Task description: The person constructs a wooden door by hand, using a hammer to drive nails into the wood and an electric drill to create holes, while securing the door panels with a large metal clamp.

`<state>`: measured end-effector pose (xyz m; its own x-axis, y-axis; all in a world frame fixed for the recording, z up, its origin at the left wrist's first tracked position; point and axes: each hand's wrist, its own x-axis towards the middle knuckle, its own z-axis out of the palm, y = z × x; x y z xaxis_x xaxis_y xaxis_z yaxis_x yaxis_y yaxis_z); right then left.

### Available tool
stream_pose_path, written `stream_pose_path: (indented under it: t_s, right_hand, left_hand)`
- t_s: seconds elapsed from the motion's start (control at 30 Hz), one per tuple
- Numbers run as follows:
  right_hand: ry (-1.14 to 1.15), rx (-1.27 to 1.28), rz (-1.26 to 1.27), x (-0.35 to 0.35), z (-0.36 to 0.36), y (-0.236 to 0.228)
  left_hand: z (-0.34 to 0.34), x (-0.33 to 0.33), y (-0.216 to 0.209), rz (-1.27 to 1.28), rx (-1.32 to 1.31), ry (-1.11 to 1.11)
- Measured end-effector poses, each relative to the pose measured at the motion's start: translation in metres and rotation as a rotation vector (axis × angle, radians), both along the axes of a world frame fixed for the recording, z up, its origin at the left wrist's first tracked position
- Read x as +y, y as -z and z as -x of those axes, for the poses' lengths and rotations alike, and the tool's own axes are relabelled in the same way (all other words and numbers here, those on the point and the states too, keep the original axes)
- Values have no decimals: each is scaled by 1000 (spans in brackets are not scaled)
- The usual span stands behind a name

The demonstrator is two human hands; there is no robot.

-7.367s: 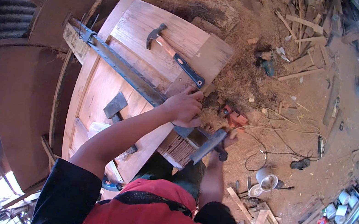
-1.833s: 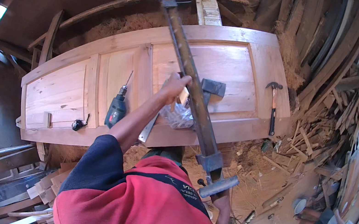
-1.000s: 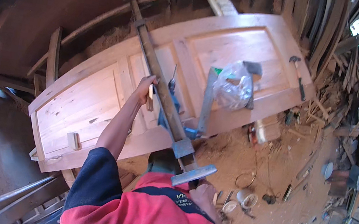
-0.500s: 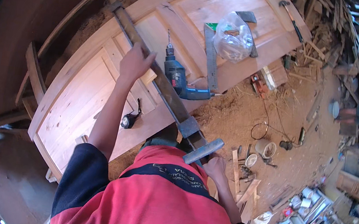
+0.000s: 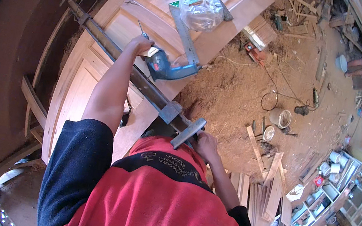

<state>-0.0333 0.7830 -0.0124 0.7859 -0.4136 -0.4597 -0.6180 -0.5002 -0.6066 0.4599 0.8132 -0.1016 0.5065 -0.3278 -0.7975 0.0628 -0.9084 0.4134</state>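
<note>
So the door (image 5: pixel 83 80) sits from 8 round to 1 o'clock, panels already set in their frame. The bar clamp (image 5: pixel 154 91) lies slantwise over it, far end out at 10, near end just past the door edge around the middle. Right hand (image 5: pixel 207 146), a bit toward 4, is wrapped round that near end; fingers partly hidden. Left hand (image 5: pixel 140 45), up at 11, has its fingers curled on a small wood block (image 5: pixel 151 52) just beside the drill (image 5: pixel 163 67). Looks like the clamp's across but not set: can't tell if it bites either edge, so I'd guess seating and tightening are left. Square (image 5: pixel 184 35) and plastic bag (image 5: pixel 201 10) clutter 12.
</note>
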Motion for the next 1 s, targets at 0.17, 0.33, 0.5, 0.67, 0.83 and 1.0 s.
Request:
stream_pose_path:
  t_s: [0.17, 0.33, 0.5, 0.67, 0.83, 1.0]
  right_hand:
    - [-23, 46, 40, -16, -1, 30]
    - [-104, 184, 85, -39, -2, 75]
    - [-71, 88, 13, -38, -1, 117]
    - [54, -22, -201, -29, 19, 177]
    - [68, -145, -302, -33, 21, 209]
    - [116, -181, -602, -25, -10, 154]
  left_hand:
    - [39, -45, -13, 255, -91, -75]
    - [40, -54, 7, 229, -339, -163]
    - [77, 33, -73, 310, 105, -515]
    - [150, 132, -106, 481, 370, -951]
    - [204, 189, -86, 579, 472, -1155]
    - [220, 214, -89, 628, 441, -1273]
